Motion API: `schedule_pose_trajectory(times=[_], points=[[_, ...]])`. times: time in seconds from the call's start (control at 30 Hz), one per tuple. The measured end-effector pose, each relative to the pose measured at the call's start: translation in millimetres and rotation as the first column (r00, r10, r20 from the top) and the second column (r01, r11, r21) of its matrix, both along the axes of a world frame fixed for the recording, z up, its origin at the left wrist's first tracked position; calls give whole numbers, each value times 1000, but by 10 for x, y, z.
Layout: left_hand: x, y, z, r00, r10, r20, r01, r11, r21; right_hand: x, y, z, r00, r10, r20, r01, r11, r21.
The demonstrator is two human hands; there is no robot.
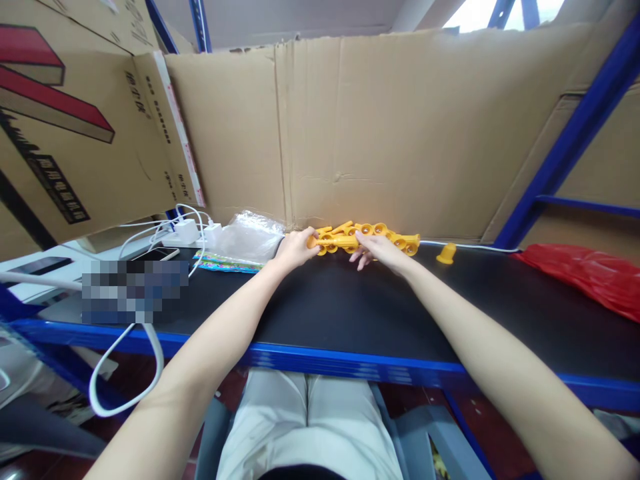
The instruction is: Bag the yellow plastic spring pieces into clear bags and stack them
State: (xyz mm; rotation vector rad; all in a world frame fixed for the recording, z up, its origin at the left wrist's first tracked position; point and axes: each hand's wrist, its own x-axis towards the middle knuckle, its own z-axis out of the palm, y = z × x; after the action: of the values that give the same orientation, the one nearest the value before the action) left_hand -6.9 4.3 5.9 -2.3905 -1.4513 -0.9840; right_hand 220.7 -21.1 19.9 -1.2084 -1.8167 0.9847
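Note:
A row of yellow plastic parts (373,237) lies along the far edge of the black tabletop (350,300), against a cardboard wall. My left hand (295,248) is closed on the row's left end. My right hand (377,251) rests on the middle of the row with fingers curled over it. One single yellow plastic piece (447,253) stands alone to the right of the row.
A clear plastic bag (247,237) over a colourful packet lies left of my hands. A phone (155,255), white chargers (187,231) and cables sit at the far left. A red plastic bag (590,273) lies at the right. Cardboard boxes (65,127) and blue shelf posts (570,140) surround the table.

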Motion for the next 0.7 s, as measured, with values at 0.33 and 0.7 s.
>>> schedule_pose_trajectory(times=[0.33, 0.7], points=[[-11, 15, -17, 1000, 11, -28, -11, 1000, -28, 56, 15, -6, 996, 88, 12, -89, 992, 91], [23, -44, 27, 999, 28, -28, -30, 997, -73, -14, 31, -48, 999, -29, -25, 30, 998, 56]])
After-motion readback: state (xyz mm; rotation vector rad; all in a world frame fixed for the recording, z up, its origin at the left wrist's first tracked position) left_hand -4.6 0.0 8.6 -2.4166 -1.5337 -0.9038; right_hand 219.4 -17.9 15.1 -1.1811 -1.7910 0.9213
